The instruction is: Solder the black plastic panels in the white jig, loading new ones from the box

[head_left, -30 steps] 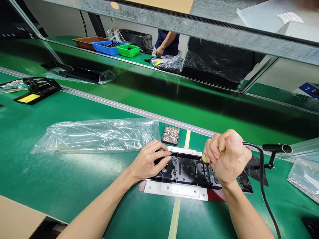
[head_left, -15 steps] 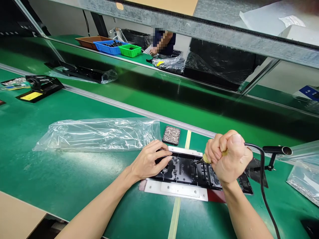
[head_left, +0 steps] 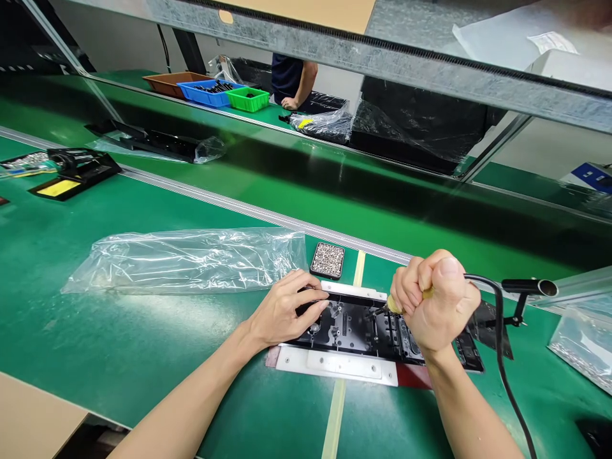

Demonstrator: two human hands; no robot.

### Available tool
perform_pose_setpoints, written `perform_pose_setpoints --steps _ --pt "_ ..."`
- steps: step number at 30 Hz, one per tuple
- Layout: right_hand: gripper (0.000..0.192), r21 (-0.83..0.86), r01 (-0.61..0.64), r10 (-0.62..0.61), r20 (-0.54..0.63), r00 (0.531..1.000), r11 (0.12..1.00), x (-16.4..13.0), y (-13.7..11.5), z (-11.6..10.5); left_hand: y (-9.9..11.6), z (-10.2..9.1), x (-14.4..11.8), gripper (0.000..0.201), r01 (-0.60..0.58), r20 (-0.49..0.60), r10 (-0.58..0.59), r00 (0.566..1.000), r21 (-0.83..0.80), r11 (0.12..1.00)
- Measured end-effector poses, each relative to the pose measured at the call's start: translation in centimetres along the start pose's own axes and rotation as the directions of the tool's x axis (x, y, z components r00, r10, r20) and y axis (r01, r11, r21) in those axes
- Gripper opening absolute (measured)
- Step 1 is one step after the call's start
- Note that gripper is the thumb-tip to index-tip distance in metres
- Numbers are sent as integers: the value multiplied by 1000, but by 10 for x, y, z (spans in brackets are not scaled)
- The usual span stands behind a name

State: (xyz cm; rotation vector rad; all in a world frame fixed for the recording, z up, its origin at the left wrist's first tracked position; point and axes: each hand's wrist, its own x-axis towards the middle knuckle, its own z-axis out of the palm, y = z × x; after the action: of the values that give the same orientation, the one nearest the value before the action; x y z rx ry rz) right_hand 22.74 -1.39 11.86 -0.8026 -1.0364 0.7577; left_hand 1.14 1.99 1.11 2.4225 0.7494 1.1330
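Note:
A long black plastic part (head_left: pixel 356 328) lies in a white fixture (head_left: pixel 335 364) on the green bench in front of me. My left hand (head_left: pixel 285 310) rests flat on the part's left end, fingers spread over it. My right hand (head_left: pixel 437 299) is closed in a fist around a corded tool with a yellowish grip (head_left: pixel 394 306), its tip pointing down at the middle of the part. The tool's black cable (head_left: pixel 502 357) runs off to the lower right.
A small black tray of screws (head_left: pixel 327 260) sits just behind the fixture. An empty clear plastic bag (head_left: pixel 186 258) lies to the left. A black tool stand (head_left: pixel 523 293) and another bag (head_left: pixel 581 341) are at right. Across the conveyor, a person stands by coloured bins (head_left: pixel 224 94).
My hands and the tool have stayed in place on the part. The person across the line has shifted to the left.

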Motion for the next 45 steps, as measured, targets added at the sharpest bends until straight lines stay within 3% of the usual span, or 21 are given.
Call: perform_pose_setpoints --steps 45 --pt "49 -10 -4 4 4 1000 1000 0 1 -2 -1 0 -1 15 4 6 -4 1000 -9 1000"
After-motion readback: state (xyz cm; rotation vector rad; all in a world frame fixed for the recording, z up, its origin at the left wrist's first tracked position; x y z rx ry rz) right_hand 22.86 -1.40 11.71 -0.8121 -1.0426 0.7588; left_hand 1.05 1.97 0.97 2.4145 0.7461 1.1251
